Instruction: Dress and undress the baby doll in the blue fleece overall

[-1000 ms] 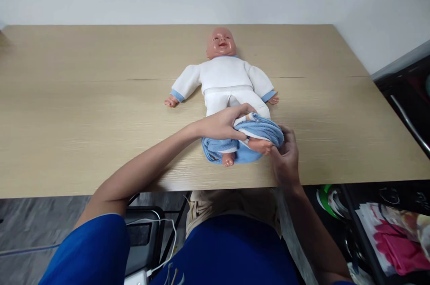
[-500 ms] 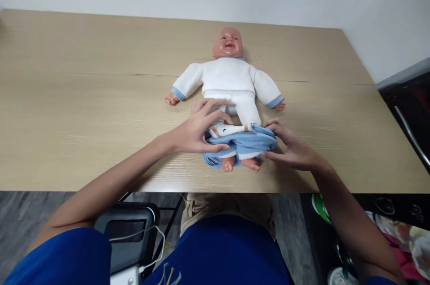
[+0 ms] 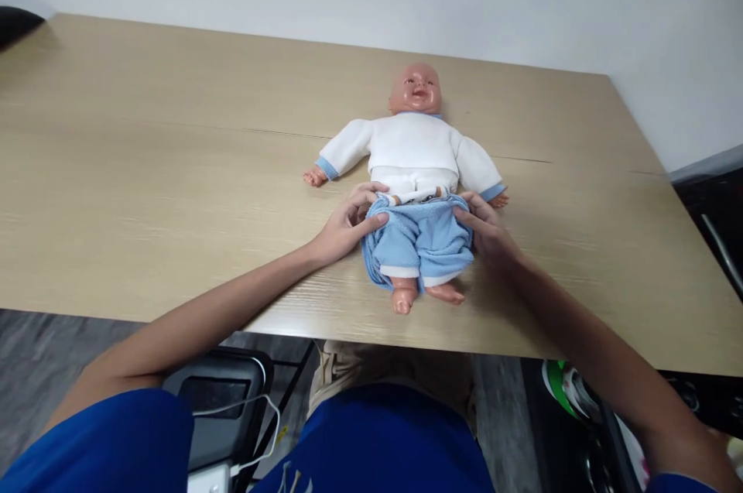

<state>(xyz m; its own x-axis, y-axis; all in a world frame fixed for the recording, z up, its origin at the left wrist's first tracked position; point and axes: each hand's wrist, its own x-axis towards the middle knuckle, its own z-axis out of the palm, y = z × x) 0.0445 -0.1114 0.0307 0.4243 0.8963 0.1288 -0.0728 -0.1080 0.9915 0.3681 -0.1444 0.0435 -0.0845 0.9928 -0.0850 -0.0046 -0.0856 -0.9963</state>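
Note:
On its back on the table lies a baby doll (image 3: pixel 413 141) in a white long-sleeved top with blue cuffs, its head toward the wall and its bare feet toward me. Light blue trousers (image 3: pixel 421 234) with white hems cover its legs up to about the thighs. My left hand (image 3: pixel 354 224) pinches the left side of the waistband, thumb in front. At the opposite side of the waistband, my right hand (image 3: pixel 487 226) grips the cloth the same way. White fabric shows between the waistband and the top.
The wooden table (image 3: pixel 174 191) runs back to a white wall. Below its front edge, a grey device with a white cable (image 3: pixel 272 415) sits at left. Dark shelving with a green-and-white item (image 3: pixel 560 388) stands at lower right. A black object (image 3: pixel 17 25) shows at far left.
The blue trousers have been drawn up from the doll's shins to its thighs. My left hand has closed from a spread position onto the waistband. The view has shifted slightly.

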